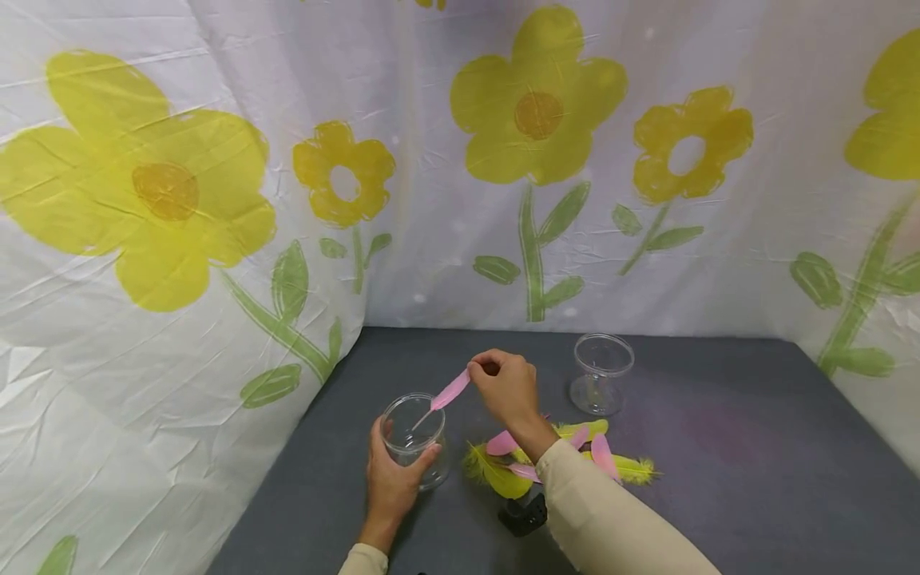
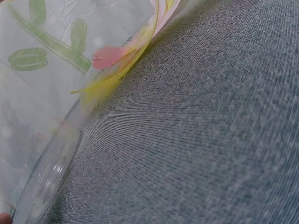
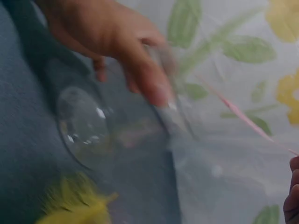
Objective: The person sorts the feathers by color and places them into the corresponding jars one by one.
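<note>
My left hand (image 1: 394, 479) grips a clear plastic jar (image 1: 434, 471) around its side, thumb toward me, and the jar stands on the dark table. Above and right of it, my right hand (image 1: 506, 387) pinches a pink feather (image 1: 451, 391) by its upper end. The feather slants down to the left, its bare quill over the jar's open mouth. In the right wrist view the left hand (image 3: 126, 42) is blurred on the jar, and the pink feather (image 3: 247, 120) stretches from the right fingertips (image 3: 294, 179). Only a fingertip (image 2: 5, 218) of the left hand shows in its own view.
A pile of yellow and pink feathers (image 1: 503, 475) lies right of the jar, partly under my right forearm. A second clear container (image 1: 600, 391) with a narrow waist stands behind the pile. A small black object (image 1: 523, 516) lies in front. Flower-printed cloth (image 1: 424, 263) hangs behind the table.
</note>
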`<state>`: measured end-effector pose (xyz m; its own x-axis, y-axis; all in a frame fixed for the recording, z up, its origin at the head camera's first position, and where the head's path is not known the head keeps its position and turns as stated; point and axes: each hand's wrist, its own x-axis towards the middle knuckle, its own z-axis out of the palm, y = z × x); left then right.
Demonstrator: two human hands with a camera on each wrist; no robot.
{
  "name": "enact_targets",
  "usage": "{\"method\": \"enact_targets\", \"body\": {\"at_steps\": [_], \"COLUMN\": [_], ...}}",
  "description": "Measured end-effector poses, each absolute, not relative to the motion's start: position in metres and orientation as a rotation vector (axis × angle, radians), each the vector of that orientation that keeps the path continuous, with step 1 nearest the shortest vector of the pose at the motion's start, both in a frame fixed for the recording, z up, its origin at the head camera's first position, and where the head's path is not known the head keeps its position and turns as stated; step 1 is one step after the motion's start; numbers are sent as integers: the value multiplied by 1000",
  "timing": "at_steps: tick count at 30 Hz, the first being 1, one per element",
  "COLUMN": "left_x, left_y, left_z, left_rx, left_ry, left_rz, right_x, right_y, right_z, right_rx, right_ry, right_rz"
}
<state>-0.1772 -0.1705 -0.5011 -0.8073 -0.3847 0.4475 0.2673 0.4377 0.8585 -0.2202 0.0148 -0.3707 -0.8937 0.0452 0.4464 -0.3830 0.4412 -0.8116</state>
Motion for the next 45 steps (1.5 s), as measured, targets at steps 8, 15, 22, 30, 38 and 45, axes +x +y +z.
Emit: {"method": "enact_targets", "body": {"at_steps": [8, 15, 22, 30, 38, 45], "left_x": [-177, -176, -175, -176, -178, -177], "left_y": [-171, -170, -170, -170, -170, -170], "left_z": [-500, -501, -501, -501, -503, -502], "left_rx": [91, 95, 108, 112, 104, 111], "left_ry": [-2102, -2107, -2123, -2108, -2076, -2085], "left_rz": [-1407, -1414, -1425, -1404, -1402, -1427], "right_x": [-214, -209, -208, -209, -215, -228], "right_y": [-16, -28, -30, -23, 14, 67], "right_z": [-392, -405, -413, -409, -381, -355], "right_rx": [504, 543, 541, 601, 533, 396], "right_ry": [-2382, -2443, -2464, -2446, -2300, -2159], "right_rz": [1360, 1333, 1316, 1349, 1393, 1346]}}
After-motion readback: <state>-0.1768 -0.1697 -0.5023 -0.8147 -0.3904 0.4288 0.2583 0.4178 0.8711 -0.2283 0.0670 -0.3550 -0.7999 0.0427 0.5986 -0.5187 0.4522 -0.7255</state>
